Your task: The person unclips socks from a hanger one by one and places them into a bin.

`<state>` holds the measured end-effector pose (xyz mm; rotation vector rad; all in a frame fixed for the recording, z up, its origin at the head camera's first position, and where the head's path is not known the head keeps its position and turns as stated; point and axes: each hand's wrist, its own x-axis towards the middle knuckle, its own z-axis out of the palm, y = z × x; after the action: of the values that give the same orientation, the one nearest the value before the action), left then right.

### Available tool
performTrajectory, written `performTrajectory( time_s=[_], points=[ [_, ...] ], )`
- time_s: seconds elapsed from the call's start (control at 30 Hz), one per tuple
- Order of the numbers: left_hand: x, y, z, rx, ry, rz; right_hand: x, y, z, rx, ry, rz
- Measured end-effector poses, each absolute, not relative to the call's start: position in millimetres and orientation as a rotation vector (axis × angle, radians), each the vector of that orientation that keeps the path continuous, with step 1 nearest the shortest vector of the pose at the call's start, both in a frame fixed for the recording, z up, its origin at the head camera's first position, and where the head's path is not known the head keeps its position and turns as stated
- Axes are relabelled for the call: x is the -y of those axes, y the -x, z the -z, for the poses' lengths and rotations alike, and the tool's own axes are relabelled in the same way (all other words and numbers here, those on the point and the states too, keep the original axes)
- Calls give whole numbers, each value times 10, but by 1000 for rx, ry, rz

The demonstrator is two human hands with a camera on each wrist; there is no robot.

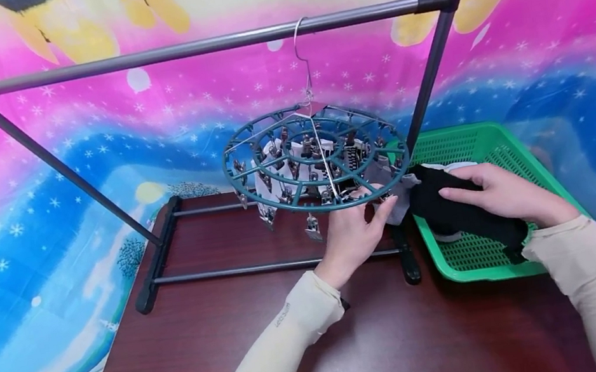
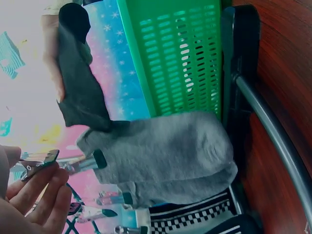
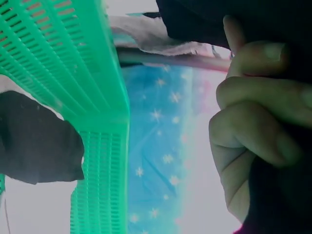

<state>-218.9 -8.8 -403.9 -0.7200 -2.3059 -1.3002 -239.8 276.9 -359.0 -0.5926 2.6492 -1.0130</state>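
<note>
A round dark-green clip hanger (image 1: 330, 208) with several metal clips hangs by a wire hook from the rack's top bar. My left hand (image 1: 348, 243) is at its near right rim, pinching a metal clip (image 2: 40, 165) between thumb and fingers. My right hand (image 1: 507, 193) grips a black sock (image 1: 444, 199) just above the green basket, thumb on top. In the left wrist view the black sock's lower end overlaps or touches a grey sock (image 2: 165, 146) hanging from a clip; I cannot tell which. A checkered sock (image 2: 190, 217) hangs beside the grey ones.
The green basket (image 1: 496, 273) on the right contains more laundry, including a black piece (image 3: 39, 141). A dark metal rack (image 1: 196, 49) stands on the reddish-brown table (image 1: 273, 331). Behind it hangs a colourful printed cloth (image 1: 99, 171).
</note>
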Motion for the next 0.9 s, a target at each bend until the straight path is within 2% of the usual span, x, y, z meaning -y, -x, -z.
performTrajectory(
  time_s=[0.63, 0.9],
  points=[
    [277, 2126, 4138, 2307, 780, 1179, -3184, 2679, 3608, -2610, 222, 1287],
    [431, 2159, 4380, 2634, 934, 813, -3317, 2844, 3690, -2637, 119, 1320]
  ],
)
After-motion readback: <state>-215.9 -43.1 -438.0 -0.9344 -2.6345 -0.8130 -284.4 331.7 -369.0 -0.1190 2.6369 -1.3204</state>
